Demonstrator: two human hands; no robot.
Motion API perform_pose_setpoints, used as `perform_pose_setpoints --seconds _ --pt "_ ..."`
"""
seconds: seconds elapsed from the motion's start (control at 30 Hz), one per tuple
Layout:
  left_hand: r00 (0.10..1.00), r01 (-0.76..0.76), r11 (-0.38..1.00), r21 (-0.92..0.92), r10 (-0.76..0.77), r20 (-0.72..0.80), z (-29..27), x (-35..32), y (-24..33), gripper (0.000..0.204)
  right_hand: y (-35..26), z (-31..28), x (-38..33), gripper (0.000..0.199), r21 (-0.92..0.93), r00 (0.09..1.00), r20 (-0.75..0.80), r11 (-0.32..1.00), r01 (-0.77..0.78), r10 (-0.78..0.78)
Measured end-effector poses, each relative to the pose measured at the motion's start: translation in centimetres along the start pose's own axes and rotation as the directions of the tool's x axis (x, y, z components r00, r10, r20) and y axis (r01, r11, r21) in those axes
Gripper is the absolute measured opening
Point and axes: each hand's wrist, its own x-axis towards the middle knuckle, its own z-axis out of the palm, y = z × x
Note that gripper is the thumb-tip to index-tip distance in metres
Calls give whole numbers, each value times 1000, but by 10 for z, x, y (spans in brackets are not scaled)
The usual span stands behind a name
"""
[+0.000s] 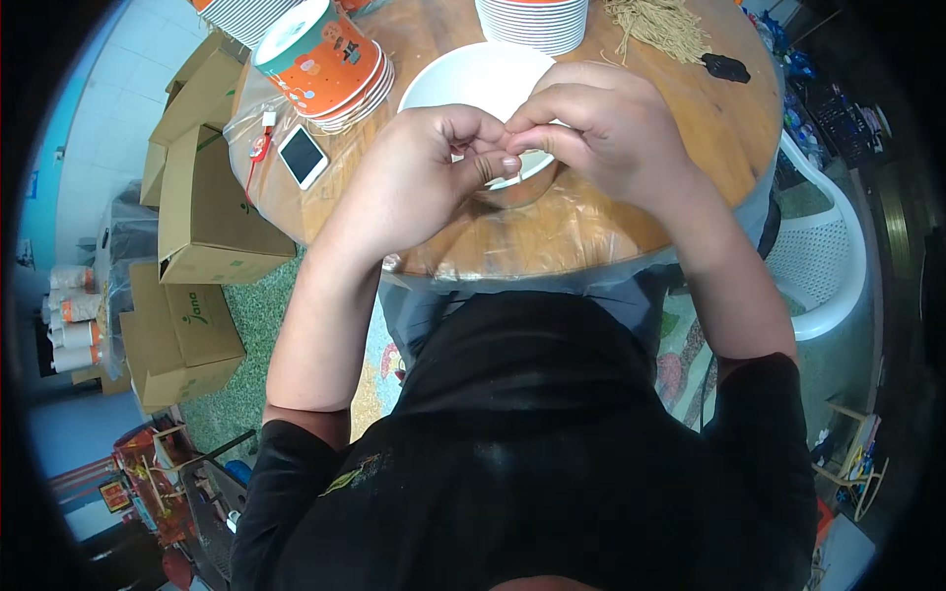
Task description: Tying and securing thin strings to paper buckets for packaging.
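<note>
Over the near rim of a white-lined paper tub (463, 74), my two hands meet with their fingertips together. My left hand (429, 167) is closed in a pinch, its thumb bent toward the rim. Thumb and forefinger of my right hand (616, 123) pinch against it. A thin pale bit that looks like a cord shows just below the fingertips; most of it is hidden by the fingers. The far inside wall of the tub is visible, while my hands cover much of its near side.
Stacked orange-and-green paper tubs (330, 69) stand left of my hands, with another stack (532, 25) behind. A bundle of tan cords (658, 30) lies far right beside a black object (726, 67). A phone (303, 158) rests at left. Cardboard boxes (222, 212) and a white chair (818, 246) flank the table.
</note>
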Motion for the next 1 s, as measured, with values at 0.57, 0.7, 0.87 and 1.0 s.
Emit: perform_pose_setpoints --seconds 0.57,0.7,0.87,1.0 --pt "995 56 988 -145 -43 92 -2 11 3 9 -46 27 -58 24 -82 854 -505 978 -192 125" --pt "994 21 998 -55 -15 105 -1 12 11 10 -61 39 -59 34 53 866 -457 978 -201 203" --pt "989 72 989 -133 -53 140 -1 15 10 11 -54 46 -60 39 164 859 -440 964 -209 261" --pt "979 88 987 -131 -61 194 -6 16 8 11 -55 45 -60 38 175 854 -422 952 -251 303"
